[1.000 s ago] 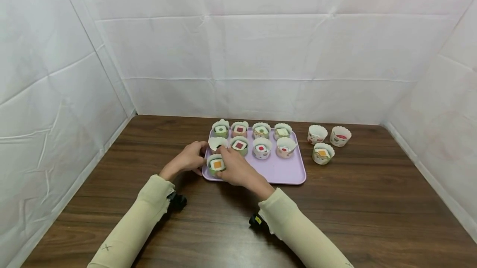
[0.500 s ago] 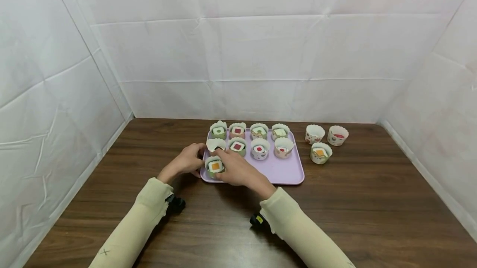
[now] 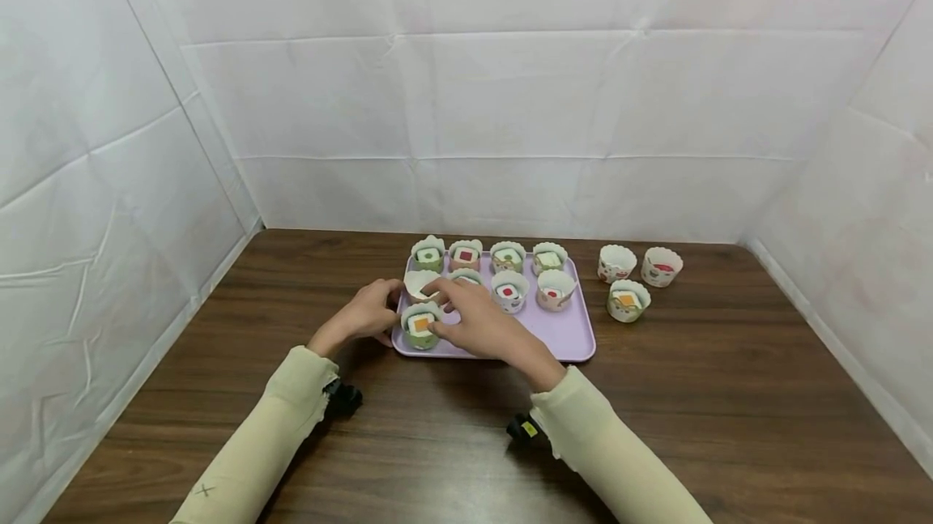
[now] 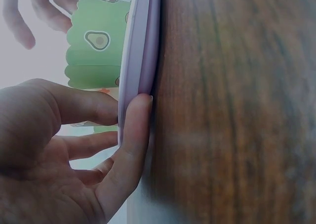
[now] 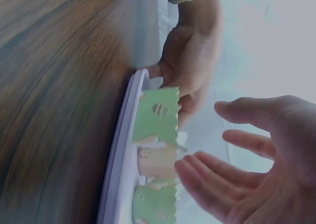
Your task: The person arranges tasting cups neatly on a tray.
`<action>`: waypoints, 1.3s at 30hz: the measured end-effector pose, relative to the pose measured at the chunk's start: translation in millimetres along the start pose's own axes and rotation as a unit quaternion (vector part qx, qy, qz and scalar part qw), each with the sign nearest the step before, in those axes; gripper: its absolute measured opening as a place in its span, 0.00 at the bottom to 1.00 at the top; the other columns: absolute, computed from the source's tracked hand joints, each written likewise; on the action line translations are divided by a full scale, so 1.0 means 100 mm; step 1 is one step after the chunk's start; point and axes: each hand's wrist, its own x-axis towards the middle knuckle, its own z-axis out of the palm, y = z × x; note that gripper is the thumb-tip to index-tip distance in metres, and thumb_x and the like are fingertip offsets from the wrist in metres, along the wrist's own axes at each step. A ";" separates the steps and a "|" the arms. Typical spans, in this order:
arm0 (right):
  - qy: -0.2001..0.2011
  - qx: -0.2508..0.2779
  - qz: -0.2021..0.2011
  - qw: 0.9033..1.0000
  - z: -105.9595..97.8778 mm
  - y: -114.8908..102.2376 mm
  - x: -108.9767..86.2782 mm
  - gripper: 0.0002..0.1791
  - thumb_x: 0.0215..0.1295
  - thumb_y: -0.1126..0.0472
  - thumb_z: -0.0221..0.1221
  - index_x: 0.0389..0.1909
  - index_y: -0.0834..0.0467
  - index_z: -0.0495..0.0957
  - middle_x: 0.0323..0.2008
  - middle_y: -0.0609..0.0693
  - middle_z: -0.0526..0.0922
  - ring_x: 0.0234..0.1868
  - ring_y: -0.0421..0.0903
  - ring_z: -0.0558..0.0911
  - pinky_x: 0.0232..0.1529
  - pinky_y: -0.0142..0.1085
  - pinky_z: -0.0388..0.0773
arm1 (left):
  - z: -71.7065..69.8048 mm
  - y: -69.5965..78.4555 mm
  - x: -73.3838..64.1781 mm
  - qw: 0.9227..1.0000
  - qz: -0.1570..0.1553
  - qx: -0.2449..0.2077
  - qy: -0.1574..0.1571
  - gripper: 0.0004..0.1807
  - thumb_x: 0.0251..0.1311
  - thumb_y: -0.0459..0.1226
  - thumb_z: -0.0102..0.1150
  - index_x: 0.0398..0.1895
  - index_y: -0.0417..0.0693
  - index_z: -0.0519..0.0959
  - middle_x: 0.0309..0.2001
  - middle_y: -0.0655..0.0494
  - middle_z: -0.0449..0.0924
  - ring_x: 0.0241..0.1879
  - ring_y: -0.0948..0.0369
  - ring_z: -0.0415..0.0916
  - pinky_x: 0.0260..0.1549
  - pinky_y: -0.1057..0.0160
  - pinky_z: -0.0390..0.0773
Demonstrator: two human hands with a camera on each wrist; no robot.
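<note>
Pinching the lilac tray (image 3: 561,334) at its nine-o'clock edge, your left hand (image 3: 367,312) flanks the green cup (image 3: 421,338) in the tray's eight-o'clock corner. Your right hand (image 3: 479,321) looks nearer, its fingers wide and holding nothing; from them the cup lies toward eight o'clock.

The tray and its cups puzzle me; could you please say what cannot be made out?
Head view: front of one middle-row cup, behind the right hand.
Left wrist view: rest of the tray, cut by the top edge.
Right wrist view: print on the lower green cup, blurred.
</note>
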 end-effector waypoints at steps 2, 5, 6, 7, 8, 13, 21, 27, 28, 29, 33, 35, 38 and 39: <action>0.003 0.011 -0.009 1.000 -0.03 0.04 -0.02 0.25 0.68 0.59 0.66 0.64 0.57 0.75 0.56 0.58 0.83 0.55 0.54 0.84 0.57 0.49 0.86 | 0.00 0.00 0.00 1.000 -0.004 0.004 0.002 0.29 0.57 0.23 0.51 0.66 0.33 0.71 0.55 0.33 0.68 0.38 0.48 0.80 0.24 0.60 0.90; 0.002 0.025 -0.016 1.000 -0.08 0.13 -0.06 0.23 0.69 0.60 0.66 0.63 0.58 0.76 0.56 0.59 0.83 0.55 0.54 0.85 0.57 0.52 0.86 | 0.00 -0.01 0.01 1.000 -0.006 0.010 0.004 0.30 0.57 0.24 0.51 0.67 0.33 0.70 0.56 0.32 0.69 0.39 0.47 0.79 0.24 0.60 0.90; 0.003 0.026 -0.019 0.999 -0.09 0.17 -0.08 0.22 0.68 0.60 0.66 0.62 0.58 0.76 0.56 0.59 0.84 0.55 0.54 0.85 0.56 0.52 0.86 | 0.00 -0.01 0.01 1.000 -0.006 0.012 0.005 0.30 0.57 0.24 0.51 0.67 0.33 0.70 0.56 0.32 0.69 0.39 0.47 0.79 0.24 0.61 0.90; 0.004 0.023 -0.022 0.999 -0.12 0.20 -0.10 0.22 0.68 0.60 0.66 0.61 0.57 0.76 0.56 0.58 0.84 0.54 0.54 0.86 0.55 0.51 0.87 | 0.00 -0.01 0.01 1.000 -0.005 0.014 0.006 0.30 0.57 0.24 0.51 0.67 0.33 0.70 0.56 0.32 0.69 0.40 0.47 0.79 0.24 0.61 0.90; 0.005 0.019 -0.024 1.000 -0.14 0.24 -0.12 0.21 0.68 0.60 0.66 0.61 0.57 0.77 0.56 0.58 0.84 0.54 0.54 0.86 0.54 0.50 0.88 | 0.01 -0.01 0.02 1.000 -0.004 0.015 0.006 0.30 0.57 0.24 0.51 0.67 0.33 0.70 0.56 0.32 0.69 0.40 0.47 0.79 0.24 0.61 0.90; 0.016 0.000 -0.026 1.000 -0.25 0.40 -0.22 0.23 0.68 0.58 0.67 0.62 0.57 0.77 0.56 0.57 0.85 0.52 0.51 0.86 0.47 0.39 0.89 | 0.01 -0.01 0.02 1.000 -0.006 0.017 0.007 0.29 0.57 0.24 0.52 0.66 0.33 0.71 0.56 0.33 0.69 0.41 0.46 0.79 0.24 0.61 0.90; 0.008 0.021 -0.027 0.999 -0.43 0.59 -0.41 0.27 0.67 0.59 0.67 0.65 0.58 0.74 0.55 0.60 0.84 0.52 0.53 0.86 0.47 0.38 0.90 | 0.01 -0.01 0.01 1.000 -0.010 0.013 0.006 0.30 0.58 0.24 0.52 0.67 0.33 0.70 0.57 0.32 0.68 0.41 0.46 0.80 0.24 0.61 0.90; 0.011 0.033 -0.028 0.999 -0.53 0.77 -0.56 0.26 0.66 0.60 0.69 0.64 0.59 0.75 0.56 0.61 0.84 0.52 0.55 0.87 0.46 0.35 0.90 | 0.01 0.00 0.01 1.000 -0.006 0.015 0.005 0.30 0.56 0.24 0.52 0.66 0.32 0.70 0.55 0.32 0.68 0.40 0.47 0.80 0.24 0.61 0.90; 0.015 0.032 -0.028 0.999 -0.55 0.80 -0.58 0.26 0.66 0.60 0.69 0.64 0.60 0.76 0.55 0.61 0.84 0.51 0.55 0.87 0.46 0.35 0.90 | 0.02 0.00 0.01 1.000 -0.006 0.015 0.006 0.30 0.56 0.24 0.52 0.66 0.32 0.70 0.55 0.33 0.68 0.40 0.47 0.79 0.24 0.61 0.90; 0.021 0.029 -0.031 0.999 -0.58 0.83 -0.60 0.26 0.66 0.61 0.69 0.63 0.61 0.76 0.54 0.61 0.84 0.51 0.54 0.87 0.46 0.36 0.90 | 0.02 0.00 0.01 1.000 -0.006 0.015 0.006 0.30 0.56 0.24 0.52 0.66 0.32 0.70 0.55 0.33 0.68 0.40 0.46 0.80 0.24 0.61 0.90; 0.062 0.002 -0.035 0.997 -0.69 0.95 -0.69 0.23 0.65 0.63 0.69 0.59 0.62 0.79 0.49 0.61 0.87 0.46 0.53 0.88 0.44 0.39 0.91 | 0.02 -0.01 0.01 1.000 -0.006 0.014 0.006 0.29 0.56 0.24 0.52 0.65 0.32 0.71 0.55 0.33 0.68 0.41 0.46 0.79 0.24 0.61 0.90; 0.082 -0.008 -0.028 0.996 -0.76 1.02 -0.73 0.21 0.65 0.62 0.70 0.57 0.62 0.80 0.46 0.60 0.88 0.45 0.52 0.89 0.43 0.38 0.91 | 0.01 -0.02 0.01 1.000 -0.005 0.013 0.005 0.29 0.56 0.24 0.52 0.65 0.32 0.71 0.55 0.33 0.69 0.41 0.46 0.80 0.24 0.60 0.90; 0.102 -0.006 -0.017 0.995 -0.87 1.14 -0.78 0.21 0.63 0.64 0.71 0.56 0.63 0.80 0.47 0.62 0.88 0.46 0.56 0.89 0.43 0.43 0.91 | 0.00 -0.02 0.01 1.000 0.001 0.011 0.003 0.29 0.56 0.23 0.52 0.65 0.32 0.71 0.54 0.32 0.71 0.40 0.46 0.81 0.24 0.60 0.90; 0.108 -0.005 -0.010 0.994 -0.92 1.17 -0.80 0.21 0.63 0.64 0.71 0.56 0.62 0.81 0.48 0.63 0.87 0.47 0.57 0.89 0.44 0.45 0.91 | 0.00 -0.01 0.01 1.000 0.002 0.011 0.002 0.29 0.56 0.23 0.52 0.65 0.31 0.71 0.54 0.32 0.71 0.40 0.46 0.82 0.24 0.60 0.90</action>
